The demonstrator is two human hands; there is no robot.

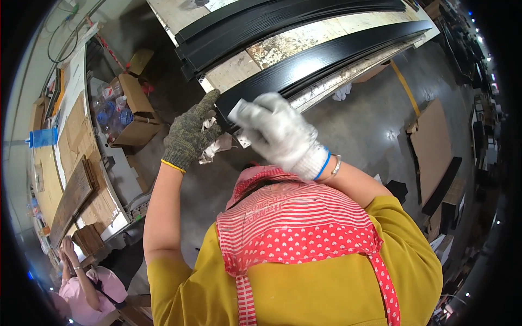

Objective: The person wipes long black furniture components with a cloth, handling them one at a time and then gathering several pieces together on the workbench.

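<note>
A long glossy black board [310, 66], its surface wood-grained, lies on top of other black boards along the near side of the worktable. My left hand [190, 133], in a dark green-grey knit glove, is at the board's left end, fingers bent around a crumpled whitish cloth [218, 148] that hangs below the palm. Over the same end is my right hand [280, 130] in a white glove, slightly blurred by motion. Its fingers are curled together, and a pale flat edge shows at the fingertips against the board. What that is I cannot make out.
Another stack of black boards [272, 23] lies farther back on the worktable [231, 74]. To the left stand a carton [136, 117] of plastic bottles and a cluttered bench [73, 136]. A person [89, 288] is at lower left. A brown panel [432, 149] is on the right.
</note>
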